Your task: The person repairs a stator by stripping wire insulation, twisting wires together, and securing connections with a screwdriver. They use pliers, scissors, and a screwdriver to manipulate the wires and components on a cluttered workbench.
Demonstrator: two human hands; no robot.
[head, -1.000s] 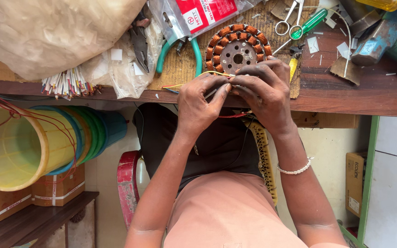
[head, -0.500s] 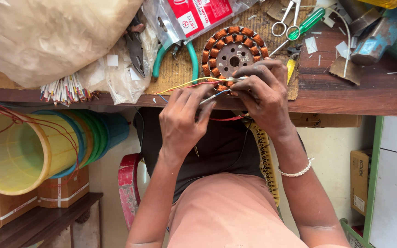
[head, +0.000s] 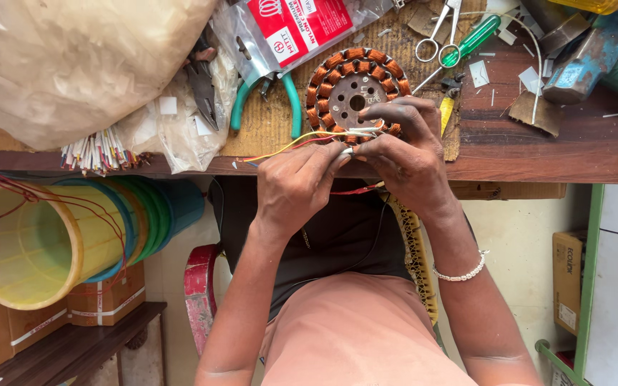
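Just below the copper-wound stator (head: 355, 93), my left hand (head: 295, 187) and right hand (head: 403, 150) pinch its thin wires (head: 302, 141) between closed fingers.

The person is wearing a black top and salmon-pink trousers; both forearms are showing bare, the right wrist is carrying a thin white beaded bracelet (head: 458, 272), and grime is darkening the fingers (head: 395, 114)

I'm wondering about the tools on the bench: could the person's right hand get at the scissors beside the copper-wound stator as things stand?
Probably yes. The scissors lie in the open on the bench just beyond the stator, with nothing over them. But the right hand is busy pinching thin wires with the left hand, so it would need to let go first.
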